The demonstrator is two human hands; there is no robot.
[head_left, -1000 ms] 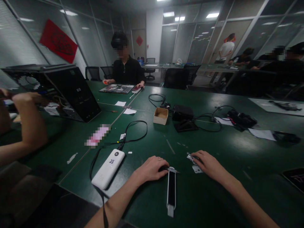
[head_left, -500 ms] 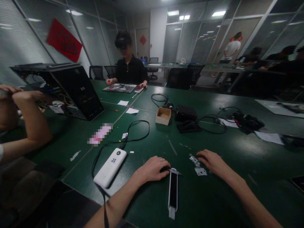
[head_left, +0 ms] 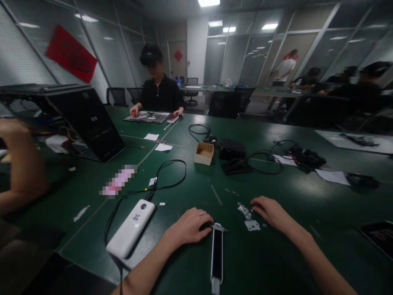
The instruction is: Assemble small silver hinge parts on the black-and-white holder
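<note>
My left hand (head_left: 193, 225) rests on the green table (head_left: 184, 184), thumb and fingers pinched at a thin metal piece (head_left: 221, 228). That piece lies across the top end of a long, narrow white-edged part with a black face (head_left: 217, 254). Further right, my right hand (head_left: 267, 209) has its fingertips drawn together and low over the table; a tiny bright thing shows at them, too small to name. Just left of those fingertips are small silver metal plates, one upper (head_left: 245, 211) and one lower (head_left: 252, 225).
A white power bank (head_left: 130, 229) with a black cable lies left. Ahead are an open box (head_left: 204, 154), a black case (head_left: 232, 149) and tangled cables (head_left: 303, 155). A computer tower (head_left: 89, 123) and another person's arm (head_left: 26, 172) are at left; a person (head_left: 159, 94) sits opposite.
The view has turned right, so most things appear further left. My right fingertips now sit slightly lower beside the metal plates. My left hand stays at the top end of the long part.
</note>
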